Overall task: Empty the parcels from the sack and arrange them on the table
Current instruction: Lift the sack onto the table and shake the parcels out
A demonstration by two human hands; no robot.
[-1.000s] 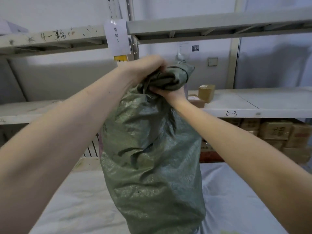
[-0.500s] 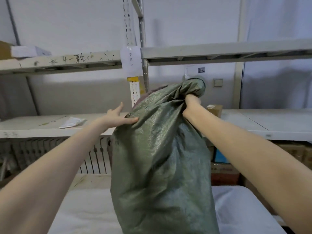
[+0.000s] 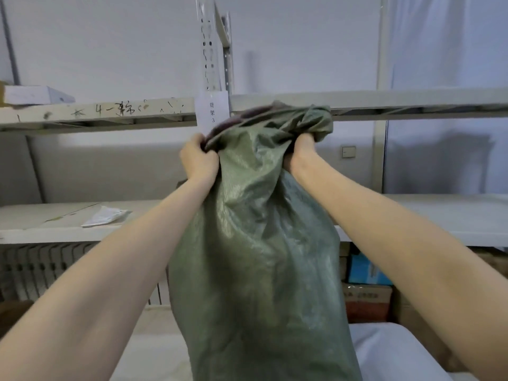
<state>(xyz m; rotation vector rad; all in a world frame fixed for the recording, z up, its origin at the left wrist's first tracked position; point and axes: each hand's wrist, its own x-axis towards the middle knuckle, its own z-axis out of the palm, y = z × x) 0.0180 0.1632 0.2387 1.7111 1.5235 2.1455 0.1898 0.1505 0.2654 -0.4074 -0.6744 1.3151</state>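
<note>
A tall green woven sack (image 3: 258, 257) stands upright in front of me, its bottom on the white-covered table (image 3: 390, 350). My left hand (image 3: 198, 159) grips the left side of the sack's rim. My right hand (image 3: 301, 149) grips the right side of the rim, with bunched fabric folded over its fingers. The mouth is spread between the two hands and a dark reddish inner edge shows at the top. The sack bulges, and its contents are hidden.
Metal shelving (image 3: 412, 215) runs behind the sack at two levels, with a paper label (image 3: 212, 111) on its upright. A flat white packet (image 3: 104, 215) lies on the left shelf. Cardboard boxes (image 3: 367, 301) sit under the right shelf. A radiator (image 3: 41, 268) is at lower left.
The twisted neck of the sack has been undone. My left hand left the neck, reached to the left rim and now grips it. Both hands have pulled the mouth apart and raised it.
</note>
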